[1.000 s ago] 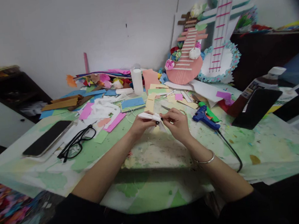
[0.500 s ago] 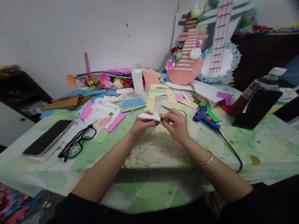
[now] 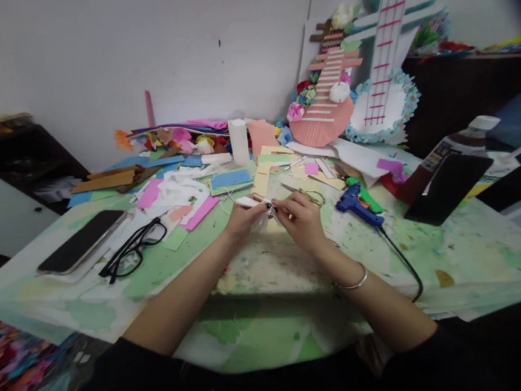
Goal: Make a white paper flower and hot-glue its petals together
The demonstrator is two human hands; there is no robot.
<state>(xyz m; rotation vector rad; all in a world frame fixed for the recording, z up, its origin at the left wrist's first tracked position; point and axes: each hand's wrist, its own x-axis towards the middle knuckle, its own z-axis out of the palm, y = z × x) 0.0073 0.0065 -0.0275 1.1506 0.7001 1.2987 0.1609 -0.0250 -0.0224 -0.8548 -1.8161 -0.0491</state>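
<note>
Just above the table (image 3: 266,262) — my left hand (image 3: 243,216) fingers clamp the white paper roll (image 3: 252,202), right hand (image 3: 301,219) pinches its end so the curl can't spring open — glue gun (image 3: 357,204) within reach.

Left hand (image 3: 243,217) and right hand (image 3: 299,217) pinched, fingertips together.

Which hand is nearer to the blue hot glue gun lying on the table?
Right. The right hand is beside the blue hot glue gun, on its left, not touching it. The left hand is farther left, beyond the right hand, both pinching a small white paper piece.
</note>
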